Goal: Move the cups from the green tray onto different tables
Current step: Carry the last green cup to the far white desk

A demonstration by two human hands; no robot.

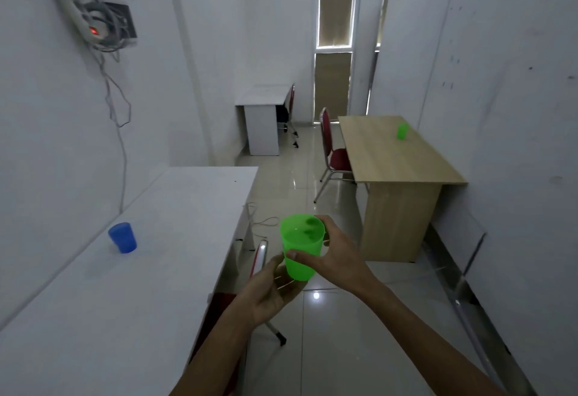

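Note:
A bright green cup is held upright over the floor between the tables. My right hand grips its side, thumb in front, fingers behind. My left hand cups its base from below. A blue cup stands upside down on the long white table at my left. Another green cup stands on the far part of the wooden table at the right. No green tray is in view.
A small white desk stands at the back by the window. Red chairs sit by the wooden table, at the white desk, and tucked under the long table. Cables hang down the left wall. Glossy tiled floor runs between the tables.

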